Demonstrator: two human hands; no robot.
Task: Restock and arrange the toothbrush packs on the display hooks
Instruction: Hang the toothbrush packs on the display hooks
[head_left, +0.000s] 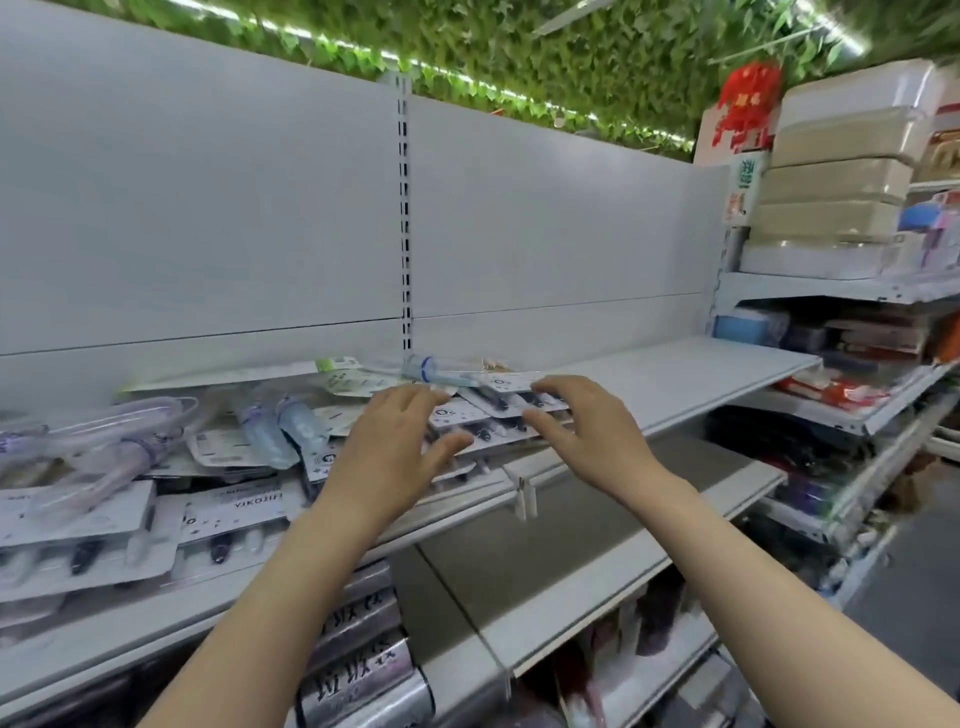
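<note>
Both your hands reach over the white shelf (675, 374) toward the toothbrush packs (498, 410) lying flat on it. Your left hand (395, 447) is spread, fingers extended and relaxed, hovering on or just above the packs; whether it touches them cannot be told through the motion blur. Your right hand (582, 421) is likewise spread, fingertips at the near-right edge of the topmost packs, thumb pointing toward the left hand; no grip is visible on either side.

Relative to the shelf: the packs form a loose, overlapping pile on its left and middle stretch, white cards with dark and pale brush heads showing. More carded packs (93, 530) lie at its far left, near the front edge. Clear tube-shaped packages (270, 431) lie among them, left of your left hand. Behind the shelf stands a plain white back panel (208, 208) with a slotted upright (404, 208). Below the shelf's front edge sit silver-wrapped rolls (358, 644). Stacked lidded boxes (841, 171) stand above and right of the shelf.
</note>
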